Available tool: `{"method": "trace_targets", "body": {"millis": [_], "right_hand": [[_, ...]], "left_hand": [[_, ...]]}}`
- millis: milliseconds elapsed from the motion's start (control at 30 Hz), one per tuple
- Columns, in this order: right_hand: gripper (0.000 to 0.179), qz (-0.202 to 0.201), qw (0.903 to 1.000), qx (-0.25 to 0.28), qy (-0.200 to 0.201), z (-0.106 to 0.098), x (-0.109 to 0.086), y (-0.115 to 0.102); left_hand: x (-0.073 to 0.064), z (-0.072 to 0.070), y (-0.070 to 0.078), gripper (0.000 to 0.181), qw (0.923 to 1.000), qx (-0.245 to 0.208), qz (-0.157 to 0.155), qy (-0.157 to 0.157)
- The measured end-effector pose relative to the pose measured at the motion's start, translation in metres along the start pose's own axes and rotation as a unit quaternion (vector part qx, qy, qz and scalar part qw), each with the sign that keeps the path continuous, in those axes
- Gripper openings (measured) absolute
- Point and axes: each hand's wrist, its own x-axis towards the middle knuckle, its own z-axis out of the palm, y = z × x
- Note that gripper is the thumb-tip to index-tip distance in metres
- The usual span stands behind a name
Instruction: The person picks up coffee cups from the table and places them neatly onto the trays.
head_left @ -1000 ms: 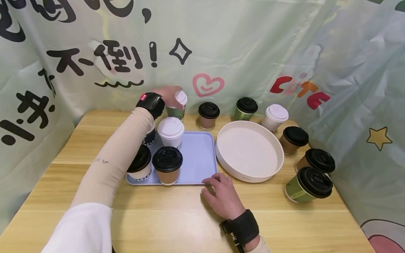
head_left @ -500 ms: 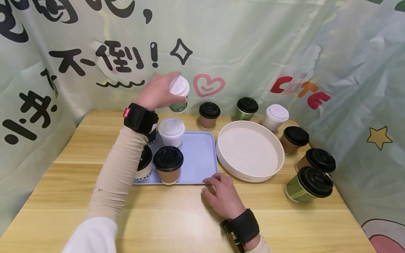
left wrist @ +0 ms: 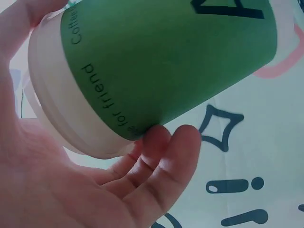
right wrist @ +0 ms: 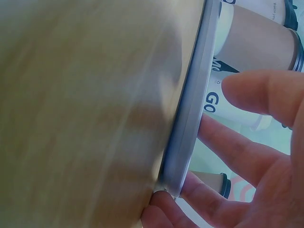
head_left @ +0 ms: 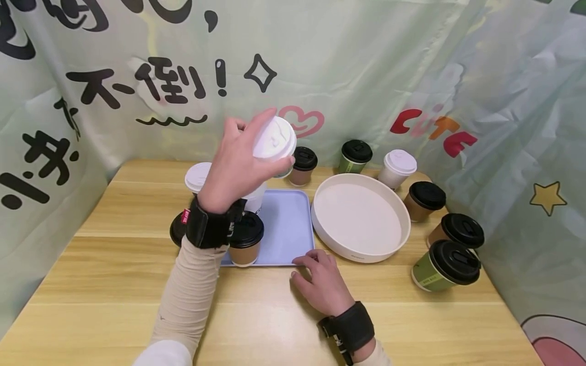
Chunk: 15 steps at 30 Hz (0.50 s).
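Observation:
My left hand [head_left: 242, 165] grips a coffee cup with a white lid [head_left: 275, 138] and holds it in the air above the back of the blue tray [head_left: 288, 223]. In the left wrist view the green sleeve of this cup [left wrist: 166, 61] shows, tilted, with fingers and thumb around the lid end. My right hand [head_left: 322, 282] rests at the tray's front right corner, its fingers touching the tray edge [right wrist: 190, 114] and its thumb apart from it. On the tray, a brown cup with a black lid [head_left: 245, 239] stands in front; a white cup [head_left: 256, 198] behind is partly hidden by my left hand.
A round cream dish [head_left: 361, 218] stands right of the tray. Several lidded cups line the back and right, including a brown cup [head_left: 302, 165] and a green cup [head_left: 446, 267]. At the left, a white lid [head_left: 198, 175] and a black lid [head_left: 177, 230] show beside my left arm.
My left hand has lifted the white-lidded green cup from the table behind the tray and carried it right and toward me. The right hand stays at the tray corner.

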Motion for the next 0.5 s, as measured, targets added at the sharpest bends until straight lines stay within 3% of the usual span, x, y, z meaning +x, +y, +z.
{"method": "trace_targets", "body": {"millis": [167, 500], "right_hand": [[0.025, -0.001, 1.0, -0.001, 0.002, -0.001, 0.0, -0.001], [0.024, -0.006, 1.0, -0.001, 0.004, 0.001, 0.001, 0.0]], "left_hand": [[-0.011, 0.008, 0.001, 0.087, 0.9999, -0.002, 0.01, -0.001], [-0.022, 0.027, -0.01, 0.089, 0.9989, 0.0, 0.031, -0.034]]}}
